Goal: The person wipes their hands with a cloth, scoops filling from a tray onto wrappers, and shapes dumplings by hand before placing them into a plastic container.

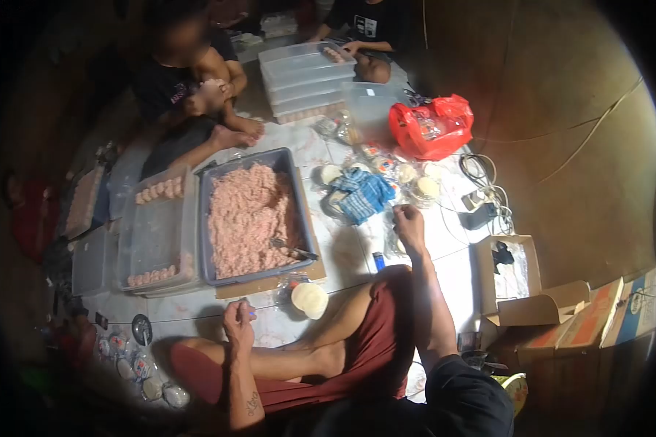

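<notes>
Near two hands (pixel 238 320) (pixel 410 222), one grey tub (pixel 305 211)

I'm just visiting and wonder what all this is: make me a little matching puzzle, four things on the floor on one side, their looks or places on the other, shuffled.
1. plastic bag
2. checked cloth
3. pink mixture
4. cardboard box

A. spread inside the gray tub
B. brown, its flap open
C. bright red
D. blue and white, crumpled

Pairs: 1-C, 2-D, 3-A, 4-B
</notes>
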The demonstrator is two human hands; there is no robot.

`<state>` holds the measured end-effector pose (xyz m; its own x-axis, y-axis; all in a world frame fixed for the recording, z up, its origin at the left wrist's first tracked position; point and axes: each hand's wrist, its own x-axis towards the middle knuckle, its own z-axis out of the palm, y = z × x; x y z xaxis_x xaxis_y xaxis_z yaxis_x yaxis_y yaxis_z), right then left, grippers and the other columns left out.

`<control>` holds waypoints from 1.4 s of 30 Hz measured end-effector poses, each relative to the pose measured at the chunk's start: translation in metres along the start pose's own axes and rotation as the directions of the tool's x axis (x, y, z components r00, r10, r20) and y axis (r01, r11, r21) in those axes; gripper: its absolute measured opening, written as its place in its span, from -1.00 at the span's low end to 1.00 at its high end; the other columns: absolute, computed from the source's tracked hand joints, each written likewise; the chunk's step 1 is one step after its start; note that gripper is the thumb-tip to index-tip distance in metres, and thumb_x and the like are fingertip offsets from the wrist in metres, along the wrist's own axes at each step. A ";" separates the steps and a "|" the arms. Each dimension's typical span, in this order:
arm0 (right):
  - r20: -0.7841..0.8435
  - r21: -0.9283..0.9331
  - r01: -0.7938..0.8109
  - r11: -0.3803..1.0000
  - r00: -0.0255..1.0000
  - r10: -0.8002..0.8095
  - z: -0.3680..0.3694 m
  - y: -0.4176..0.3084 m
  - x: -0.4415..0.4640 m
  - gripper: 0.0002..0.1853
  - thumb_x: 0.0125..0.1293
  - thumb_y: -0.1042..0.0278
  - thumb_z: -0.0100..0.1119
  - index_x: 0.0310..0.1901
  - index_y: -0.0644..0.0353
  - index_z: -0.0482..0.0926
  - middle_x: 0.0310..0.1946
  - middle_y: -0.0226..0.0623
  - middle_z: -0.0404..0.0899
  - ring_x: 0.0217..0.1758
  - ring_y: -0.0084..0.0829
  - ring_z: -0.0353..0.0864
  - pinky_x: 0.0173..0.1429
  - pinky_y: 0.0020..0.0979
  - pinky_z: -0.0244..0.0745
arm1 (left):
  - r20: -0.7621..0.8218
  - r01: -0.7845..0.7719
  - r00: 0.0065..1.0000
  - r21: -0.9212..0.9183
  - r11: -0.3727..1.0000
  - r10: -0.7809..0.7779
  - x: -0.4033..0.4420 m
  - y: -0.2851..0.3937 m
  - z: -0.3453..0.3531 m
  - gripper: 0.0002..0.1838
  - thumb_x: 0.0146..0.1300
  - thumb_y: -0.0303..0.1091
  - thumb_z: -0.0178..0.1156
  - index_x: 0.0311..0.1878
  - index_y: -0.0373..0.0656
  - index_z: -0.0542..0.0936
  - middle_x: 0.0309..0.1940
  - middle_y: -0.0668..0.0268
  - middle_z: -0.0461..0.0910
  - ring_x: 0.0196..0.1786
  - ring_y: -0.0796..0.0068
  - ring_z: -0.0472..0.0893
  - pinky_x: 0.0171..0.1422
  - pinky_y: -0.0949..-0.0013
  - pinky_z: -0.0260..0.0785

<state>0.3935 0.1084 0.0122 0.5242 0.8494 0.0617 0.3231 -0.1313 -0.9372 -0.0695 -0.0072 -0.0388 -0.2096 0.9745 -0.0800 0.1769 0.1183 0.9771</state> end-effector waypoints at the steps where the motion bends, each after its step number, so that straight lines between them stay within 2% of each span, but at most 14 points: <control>1: 0.024 -0.271 0.008 0.963 1.000 -0.002 -0.006 0.007 0.001 -0.70 0.37 0.20 0.27 -0.18 0.34 0.68 -0.43 -0.14 0.67 -0.37 -0.39 0.68 -0.26 -0.33 0.52 | -0.012 -0.005 1.000 0.007 1.000 0.005 0.000 0.000 0.001 -0.85 0.49 -0.40 0.11 -0.08 -0.29 0.57 -0.35 0.30 0.62 -0.36 0.58 0.57 -0.21 0.47 0.50; 2: 0.123 -0.332 0.071 0.941 0.992 -0.031 -0.009 0.017 -0.002 -0.69 0.33 0.20 0.29 -0.19 0.34 0.70 -0.26 0.24 0.69 -0.11 0.08 0.74 -0.04 -0.12 0.59 | 0.006 -0.025 1.000 0.002 1.000 0.025 0.000 -0.002 0.000 -0.86 0.46 -0.44 0.11 -0.02 -0.28 0.57 -0.30 0.31 0.61 -0.32 0.59 0.56 -0.17 0.48 0.49; 5: 0.219 -0.709 0.114 0.695 0.974 0.063 0.011 0.065 -0.013 -0.72 0.23 0.17 0.31 -0.26 0.27 0.72 -0.27 0.10 0.73 -0.17 0.10 0.74 -0.02 -0.13 0.63 | 0.002 -0.054 0.999 0.016 0.998 0.054 0.000 -0.005 0.001 -0.84 0.43 -0.47 0.12 0.00 -0.29 0.56 -0.29 0.33 0.61 -0.31 0.59 0.55 -0.13 0.49 0.48; 9: 0.383 -0.721 0.233 0.652 0.919 0.094 0.016 0.082 -0.026 -0.70 0.14 0.13 0.39 -0.23 0.17 0.71 -0.25 -0.02 0.74 -0.16 0.00 0.75 -0.14 -0.10 0.63 | 0.004 -0.054 0.999 -0.031 0.998 0.054 -0.001 -0.007 -0.001 -0.84 0.42 -0.50 0.13 0.00 -0.32 0.55 -0.32 0.33 0.60 -0.31 0.59 0.56 -0.15 0.51 0.47; 11: 0.475 -0.833 0.301 0.464 0.819 0.322 0.026 0.070 -0.021 -0.73 0.10 0.15 0.38 -0.26 0.15 0.70 -0.28 -0.06 0.74 -0.16 -0.10 0.77 -0.20 -0.12 0.64 | 0.031 -0.040 0.999 -0.046 0.998 0.041 -0.004 0.001 -0.004 -0.83 0.42 -0.50 0.13 0.01 -0.32 0.55 -0.34 0.32 0.60 -0.33 0.58 0.57 -0.15 0.51 0.46; 18: 0.473 -0.819 0.356 0.450 0.862 0.180 0.059 0.142 -0.006 -0.79 0.30 0.30 0.16 -0.18 0.08 0.77 -0.19 -0.19 0.78 -0.11 -0.25 0.79 -0.12 -0.23 0.68 | 0.056 -0.114 0.992 0.056 0.992 0.111 -0.007 0.011 0.005 -0.82 0.40 -0.47 0.20 0.01 -0.32 0.55 -0.36 0.30 0.66 -0.35 0.60 0.59 -0.19 0.52 0.45; 23: 0.557 -0.763 0.424 0.488 0.814 0.163 0.057 0.121 -0.008 -0.74 0.36 0.22 0.10 -0.15 0.15 0.73 -0.19 -0.06 0.75 -0.11 -0.13 0.77 -0.07 -0.18 0.67 | 0.136 -0.130 0.985 0.141 0.982 0.111 -0.008 0.016 0.007 -0.86 0.40 -0.42 0.25 -0.11 -0.30 0.58 -0.39 0.33 0.64 -0.35 0.61 0.59 -0.20 0.52 0.45; 25: 0.470 -0.626 0.311 0.715 0.882 0.028 0.048 0.107 -0.008 -0.71 0.33 0.17 0.19 -0.12 0.23 0.65 -0.22 0.02 0.72 -0.13 -0.01 0.74 -0.04 -0.14 0.64 | 0.159 -0.131 0.982 0.160 0.978 0.106 -0.009 0.015 0.007 -0.85 0.40 -0.40 0.26 -0.16 -0.32 0.58 -0.41 0.35 0.61 -0.35 0.61 0.58 -0.19 0.51 0.46; 28: 0.277 -0.478 0.187 0.858 0.959 -0.055 0.011 0.048 -0.016 -0.68 0.25 0.22 0.29 -0.12 0.30 0.58 -0.26 0.05 0.69 -0.17 0.02 0.71 -0.03 -0.14 0.60 | 0.162 -0.127 0.982 0.207 0.970 0.094 -0.010 0.011 0.004 -0.82 0.39 -0.35 0.28 -0.26 -0.27 0.60 -0.48 0.34 0.63 -0.41 0.60 0.54 -0.27 0.44 0.38; 29: 0.137 -0.247 0.077 0.966 0.990 -0.044 -0.002 0.039 -0.019 -0.65 0.14 0.24 0.36 -0.18 0.35 0.55 -0.23 0.08 0.70 -0.11 -0.06 0.73 -0.01 -0.16 0.58 | 0.151 -0.123 0.984 0.227 0.966 0.090 -0.012 0.012 0.003 -0.80 0.40 -0.33 0.27 -0.28 -0.27 0.59 -0.51 0.34 0.60 -0.43 0.58 0.53 -0.27 0.42 0.38; 31: -0.113 -0.127 0.009 0.992 0.993 -0.023 -0.030 0.029 -0.028 -0.69 0.16 0.27 0.30 -0.21 0.35 0.54 -0.30 0.03 0.68 -0.19 -0.13 0.70 -0.04 -0.19 0.56 | 0.140 -0.116 0.987 0.246 0.962 0.083 -0.015 0.016 0.002 -0.78 0.41 -0.30 0.25 -0.29 -0.27 0.58 -0.55 0.34 0.57 -0.45 0.56 0.51 -0.28 0.40 0.37; 33: -0.260 -0.084 -0.129 0.988 0.960 0.103 -0.056 0.074 -0.020 -0.73 0.16 0.32 0.27 -0.24 0.37 0.51 -0.35 -0.03 0.66 -0.23 -0.21 0.69 -0.10 -0.24 0.55 | 0.143 -0.124 0.986 0.253 0.960 0.090 -0.017 0.019 0.001 -0.79 0.42 -0.30 0.23 -0.27 -0.26 0.59 -0.51 0.30 0.58 -0.43 0.53 0.53 -0.26 0.38 0.38; 37: -0.297 -0.318 -0.402 0.859 0.902 0.312 -0.097 0.141 -0.048 -0.56 0.10 0.08 0.28 -0.22 0.35 0.52 -0.31 0.11 0.67 -0.18 -0.03 0.69 0.00 -0.16 0.55 | 0.105 -0.178 0.982 0.249 0.952 0.156 -0.012 0.010 0.005 -0.83 0.38 -0.33 0.27 -0.23 -0.25 0.61 -0.45 0.28 0.62 -0.38 0.52 0.56 -0.22 0.37 0.41; 42: -0.303 -0.467 -0.375 0.801 0.919 0.253 -0.111 0.155 -0.088 -0.54 0.08 0.12 0.29 -0.15 0.39 0.51 -0.27 0.23 0.68 -0.12 0.17 0.70 0.04 -0.05 0.56 | 0.133 -0.162 0.981 0.173 0.971 0.140 -0.006 0.006 0.016 -0.81 0.24 -0.45 0.39 -0.12 -0.25 0.63 -0.35 0.30 0.69 -0.32 0.54 0.63 -0.14 0.43 0.48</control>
<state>0.4851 -0.0437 -0.1007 0.8024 0.5918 -0.0764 0.4301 -0.6624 -0.6134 -0.0520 -0.0090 -0.0358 -0.0526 0.9981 0.0322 0.3723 -0.0103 0.9280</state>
